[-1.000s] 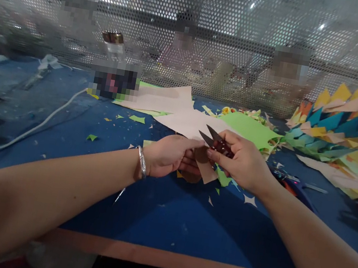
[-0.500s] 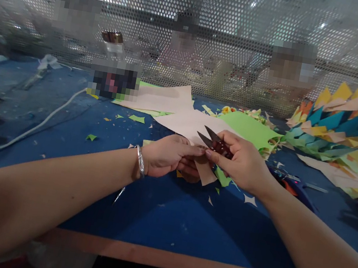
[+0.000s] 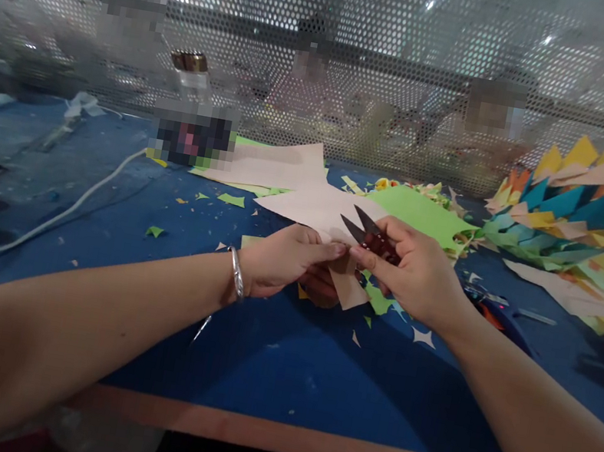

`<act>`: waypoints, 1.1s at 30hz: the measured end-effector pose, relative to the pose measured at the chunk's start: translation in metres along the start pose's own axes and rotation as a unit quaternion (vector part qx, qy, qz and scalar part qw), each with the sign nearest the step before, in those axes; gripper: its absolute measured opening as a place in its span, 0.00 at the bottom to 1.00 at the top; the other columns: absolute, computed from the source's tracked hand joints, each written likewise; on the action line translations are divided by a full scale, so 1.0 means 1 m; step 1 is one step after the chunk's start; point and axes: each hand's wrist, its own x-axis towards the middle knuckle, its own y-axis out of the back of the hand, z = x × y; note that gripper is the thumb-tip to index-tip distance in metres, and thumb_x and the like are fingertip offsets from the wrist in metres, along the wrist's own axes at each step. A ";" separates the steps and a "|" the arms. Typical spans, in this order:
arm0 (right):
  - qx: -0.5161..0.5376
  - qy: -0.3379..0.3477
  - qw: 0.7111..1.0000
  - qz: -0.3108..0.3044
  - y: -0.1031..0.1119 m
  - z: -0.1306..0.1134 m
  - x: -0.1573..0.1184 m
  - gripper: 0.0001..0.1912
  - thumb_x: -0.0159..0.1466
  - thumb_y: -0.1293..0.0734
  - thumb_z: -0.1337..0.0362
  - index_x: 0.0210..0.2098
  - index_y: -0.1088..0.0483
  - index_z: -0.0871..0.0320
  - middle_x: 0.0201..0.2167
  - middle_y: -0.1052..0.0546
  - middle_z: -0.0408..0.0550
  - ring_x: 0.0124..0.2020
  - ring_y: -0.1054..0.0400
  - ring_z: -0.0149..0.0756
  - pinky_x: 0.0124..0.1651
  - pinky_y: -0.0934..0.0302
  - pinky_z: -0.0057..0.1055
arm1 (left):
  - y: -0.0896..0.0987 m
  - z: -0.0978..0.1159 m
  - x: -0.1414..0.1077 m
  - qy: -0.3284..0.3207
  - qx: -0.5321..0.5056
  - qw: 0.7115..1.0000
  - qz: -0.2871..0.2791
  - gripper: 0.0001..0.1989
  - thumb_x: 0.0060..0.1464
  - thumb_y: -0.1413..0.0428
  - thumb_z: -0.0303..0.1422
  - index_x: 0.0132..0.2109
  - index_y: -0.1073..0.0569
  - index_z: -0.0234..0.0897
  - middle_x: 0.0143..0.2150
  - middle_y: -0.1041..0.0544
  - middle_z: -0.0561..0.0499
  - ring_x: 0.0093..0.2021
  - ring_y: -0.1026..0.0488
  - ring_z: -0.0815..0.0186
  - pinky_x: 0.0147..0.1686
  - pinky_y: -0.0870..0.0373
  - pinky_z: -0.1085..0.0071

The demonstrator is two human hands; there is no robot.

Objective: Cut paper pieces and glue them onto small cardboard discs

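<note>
Left hand (image 3: 296, 260), braceleted at the wrist, pinching the pale paper (image 3: 320, 210) between thumb and fingers above the middle of the blue worktop (image 3: 275, 377); right hand (image 3: 416, 270) grasping the scissors (image 3: 373, 237), blades parted and pointing up and away, its thumb near the paper; green paper (image 3: 426, 217) just beyond; coloured scraps (image 3: 422, 338) around; layered folded papers (image 3: 587, 202) along the right edge; white cord (image 3: 64, 211) towards the left edge; perforated screen (image 3: 366, 58) behind the far edge.
</note>
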 end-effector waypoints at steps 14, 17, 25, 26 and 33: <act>0.012 -0.012 0.999 0.042 -0.001 -0.014 -0.006 0.10 0.61 0.29 0.58 0.33 0.33 0.57 0.20 0.30 0.39 0.15 0.40 0.26 0.17 0.46 0.26 | -0.008 0.001 -0.003 -0.047 0.007 0.998 0.049 0.17 0.66 0.48 0.33 0.32 0.22 0.32 0.26 0.20 0.46 0.23 0.23 0.68 0.29 0.27 0.72; 0.012 -0.005 0.999 0.049 -0.002 -0.014 -0.007 0.10 0.61 0.29 0.59 0.33 0.32 0.57 0.20 0.31 0.39 0.15 0.40 0.26 0.18 0.46 0.26 | -0.009 -0.001 -0.003 -0.064 0.015 0.997 0.051 0.15 0.65 0.46 0.33 0.31 0.22 0.30 0.26 0.20 0.46 0.24 0.24 0.69 0.28 0.29 0.73; -0.029 0.013 0.996 0.078 0.002 -0.011 -0.008 0.12 0.65 0.32 0.55 0.32 0.32 0.57 0.22 0.29 0.42 0.21 0.39 0.28 0.24 0.47 0.29 | -0.008 0.001 0.001 -0.137 0.015 0.985 0.101 0.11 0.60 0.44 0.26 0.30 0.23 0.32 0.28 0.22 0.50 0.27 0.26 0.73 0.31 0.29 0.78; -0.026 0.016 0.997 0.073 0.002 -0.011 -0.008 0.13 0.66 0.32 0.53 0.33 0.31 0.57 0.23 0.29 0.42 0.22 0.38 0.29 0.25 0.47 0.29 | -0.008 0.001 0.001 -0.138 0.020 0.984 0.107 0.10 0.60 0.43 0.26 0.30 0.23 0.32 0.28 0.22 0.50 0.28 0.26 0.72 0.30 0.29 0.78; 0.020 -0.002 0.999 0.033 -0.002 -0.006 -0.007 0.27 0.68 0.40 0.39 0.30 0.30 0.57 0.21 0.41 0.39 0.22 0.48 0.29 0.24 0.53 0.30 | -0.004 -0.001 0.002 -0.143 0.025 0.980 0.132 0.10 0.59 0.43 0.30 0.30 0.23 0.32 0.28 0.22 0.48 0.29 0.25 0.69 0.35 0.27 0.72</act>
